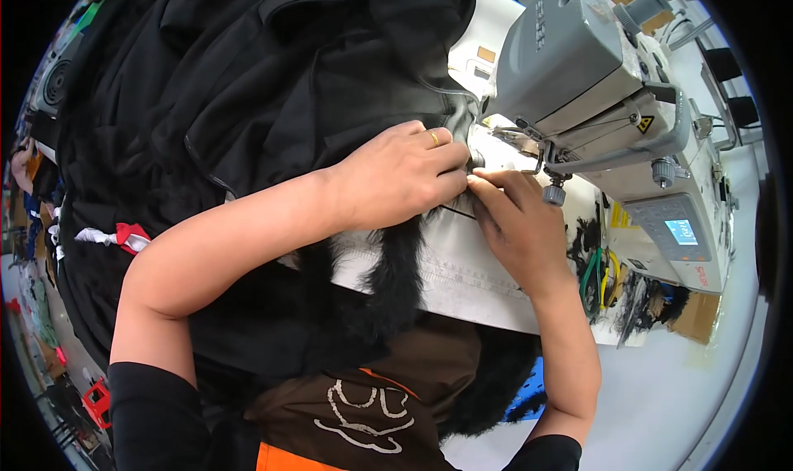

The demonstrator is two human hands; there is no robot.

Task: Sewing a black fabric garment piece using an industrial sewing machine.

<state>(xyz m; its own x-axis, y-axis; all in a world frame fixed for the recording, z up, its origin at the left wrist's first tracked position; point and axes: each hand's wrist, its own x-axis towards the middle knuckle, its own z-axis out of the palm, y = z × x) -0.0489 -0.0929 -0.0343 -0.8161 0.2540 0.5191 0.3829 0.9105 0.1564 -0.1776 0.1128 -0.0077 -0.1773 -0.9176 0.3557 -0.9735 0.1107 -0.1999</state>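
A large black garment (273,83) with dark piping spreads over the sewing table (487,289), and black fur trim (392,289) hangs from it over the front edge. My left hand (413,173), with a gold ring, has its fingers curled on the garment's edge just left of the grey and white sewing machine (562,58). My right hand (516,223) pinches that edge beside it, just in front and left of the presser foot and needle area (537,157). The exact bit of cloth between my fingertips is partly hidden.
The machine's control panel (677,227) faces up at right. Green and yellow tools (603,281) lie among fur scraps below it. A red and white cloth strip (124,235) sits at left, a red stool (97,403) stands on the floor, and a blue perforated item (524,388) shows below the table.
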